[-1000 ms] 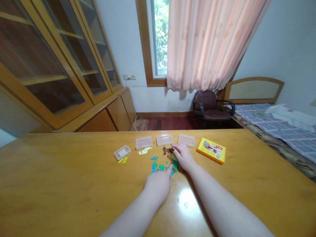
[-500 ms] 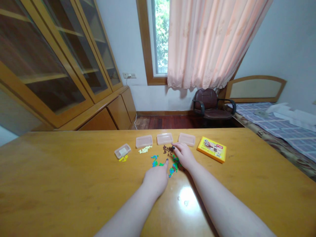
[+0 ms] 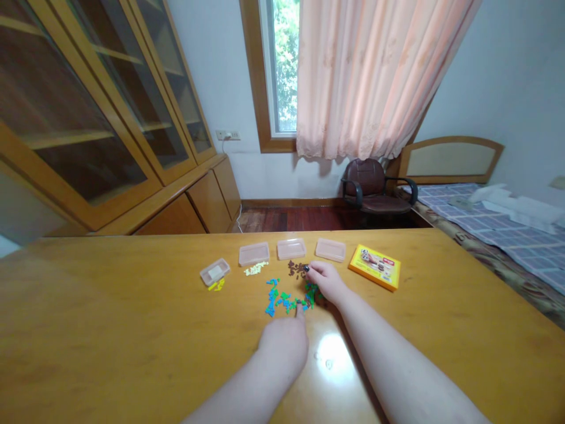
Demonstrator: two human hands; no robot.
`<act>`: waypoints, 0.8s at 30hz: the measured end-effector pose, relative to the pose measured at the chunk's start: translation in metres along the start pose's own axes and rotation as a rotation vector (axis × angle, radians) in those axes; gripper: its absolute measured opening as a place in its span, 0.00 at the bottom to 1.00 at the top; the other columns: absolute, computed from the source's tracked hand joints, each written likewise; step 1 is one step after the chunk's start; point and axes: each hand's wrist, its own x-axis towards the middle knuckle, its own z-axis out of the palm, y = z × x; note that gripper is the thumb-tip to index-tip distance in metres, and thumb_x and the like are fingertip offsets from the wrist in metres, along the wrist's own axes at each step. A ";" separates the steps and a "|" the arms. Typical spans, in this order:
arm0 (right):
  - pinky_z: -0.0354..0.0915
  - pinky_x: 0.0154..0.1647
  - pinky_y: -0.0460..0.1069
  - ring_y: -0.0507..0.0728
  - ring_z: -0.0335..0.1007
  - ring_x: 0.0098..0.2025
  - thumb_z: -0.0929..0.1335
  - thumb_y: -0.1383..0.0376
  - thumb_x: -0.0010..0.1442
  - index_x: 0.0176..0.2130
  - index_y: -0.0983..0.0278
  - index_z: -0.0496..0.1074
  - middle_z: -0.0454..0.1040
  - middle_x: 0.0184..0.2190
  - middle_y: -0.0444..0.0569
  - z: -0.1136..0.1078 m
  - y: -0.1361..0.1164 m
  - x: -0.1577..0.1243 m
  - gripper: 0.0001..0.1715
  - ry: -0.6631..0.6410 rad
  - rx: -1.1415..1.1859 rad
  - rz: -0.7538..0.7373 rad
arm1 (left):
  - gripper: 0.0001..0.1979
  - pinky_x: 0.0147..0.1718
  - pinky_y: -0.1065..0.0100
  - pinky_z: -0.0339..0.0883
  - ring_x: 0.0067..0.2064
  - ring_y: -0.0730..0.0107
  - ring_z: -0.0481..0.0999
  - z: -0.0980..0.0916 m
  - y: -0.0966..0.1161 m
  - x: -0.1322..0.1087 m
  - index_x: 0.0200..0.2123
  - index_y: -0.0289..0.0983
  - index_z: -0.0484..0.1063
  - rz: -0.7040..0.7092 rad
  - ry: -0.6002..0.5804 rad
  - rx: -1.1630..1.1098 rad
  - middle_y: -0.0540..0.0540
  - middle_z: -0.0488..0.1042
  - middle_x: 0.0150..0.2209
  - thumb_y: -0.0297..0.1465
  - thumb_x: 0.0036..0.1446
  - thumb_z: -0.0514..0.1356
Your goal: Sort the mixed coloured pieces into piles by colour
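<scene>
Small blue and green pieces (image 3: 286,301) lie spread over the middle of the wooden table. My left hand (image 3: 286,337) points its index finger onto their right part, where some brown pieces are mixed in; its other fingers are curled under. Just beyond, my right hand (image 3: 324,280) has its fingers drawn together at the right edge of a pile of brown pieces (image 3: 295,268); whether it pinches one is too small to tell. Cream pieces (image 3: 256,269) and yellow pieces (image 3: 216,285) form separate piles to the left.
Three clear trays, a left (image 3: 253,254), a middle (image 3: 291,248) and a right one (image 3: 331,249), line the far side of the table (image 3: 132,330). A smaller tray (image 3: 215,272) sits left, a yellow box (image 3: 375,268) right. Beyond stands a chair (image 3: 375,188).
My left hand has moved down and slightly right, uncovering more blue and green pieces. My right hand stays near the brown pile. The whole view has shifted slightly.
</scene>
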 end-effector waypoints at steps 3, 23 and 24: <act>0.53 0.24 0.44 0.50 0.57 0.23 0.60 0.59 0.59 0.22 0.64 0.64 0.61 0.18 0.40 0.000 0.001 0.000 0.18 -0.029 -0.054 0.002 | 0.29 0.38 0.57 0.71 0.41 0.52 0.77 0.000 -0.002 0.001 0.61 0.32 0.55 -0.048 -0.011 -0.004 0.31 0.77 0.39 0.21 0.54 0.47; 0.55 0.23 0.45 0.50 0.57 0.21 0.59 0.50 0.59 0.20 0.64 0.64 0.60 0.16 0.42 0.007 0.007 -0.004 0.26 -0.107 0.245 -0.023 | 0.29 0.37 0.58 0.72 0.40 0.54 0.78 0.003 -0.001 0.002 0.61 0.29 0.54 -0.112 0.028 -0.014 0.30 0.77 0.38 0.21 0.54 0.46; 0.54 0.22 0.45 0.50 0.57 0.20 0.59 0.51 0.59 0.19 0.65 0.64 0.60 0.15 0.42 0.008 0.008 -0.004 0.26 -0.131 0.230 -0.022 | 0.29 0.37 0.58 0.72 0.40 0.54 0.78 0.004 -0.001 0.002 0.61 0.29 0.53 -0.116 0.028 -0.015 0.30 0.77 0.38 0.21 0.55 0.47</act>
